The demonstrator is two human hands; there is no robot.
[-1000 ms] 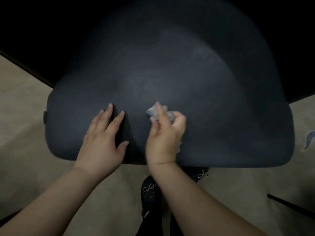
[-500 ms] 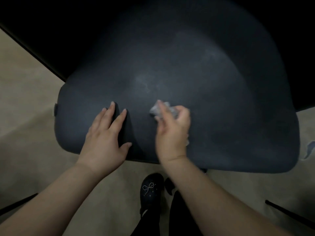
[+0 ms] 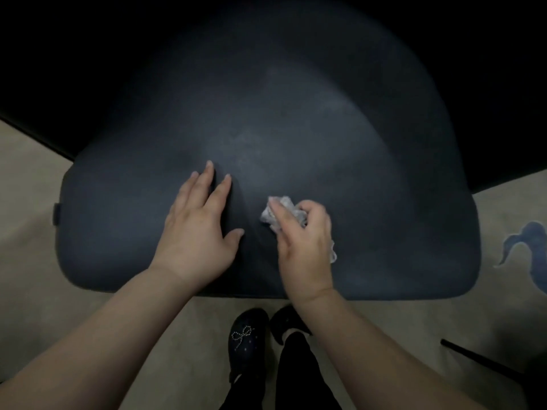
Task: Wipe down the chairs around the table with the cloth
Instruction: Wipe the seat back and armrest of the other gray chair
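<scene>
Nearest the camera, two bare forearms reach forward over a beige carpeted floor (image 3: 88,306), and between them stand two dark slippers, the left one (image 3: 247,338) stitched with a small beaded bow, the right one (image 3: 285,322) partly hidden by the right forearm. Since half a second ago the view has swung slightly, so the seat's near left corner sits lower and further left in the picture, while both hands keep much the same places on the seat.

The left hand (image 3: 198,232) lies flat, fingers straight and slightly spread, palm pressed on the wide dark navy padded chair seat (image 3: 370,202) near its front edge. Just beside it, not touching, the right hand (image 3: 305,241) has its fingers curled around a crumpled white cloth (image 3: 281,210), holding the wad against the seat; a bit of the cloth also shows at the hand's outer edge. The wad has shifted a little toward the near edge compared with a second ago.

Count: one chair seat, one cloth, two hands, two slippers. A small dark tab (image 3: 56,214) sticks out of the seat's left side. To the right, a blue cloud-like pattern (image 3: 524,247) marks the carpet, and a thin black bar (image 3: 479,361) crosses the floor at lower right. Beyond the seat everything is black, too dark to make out.
</scene>
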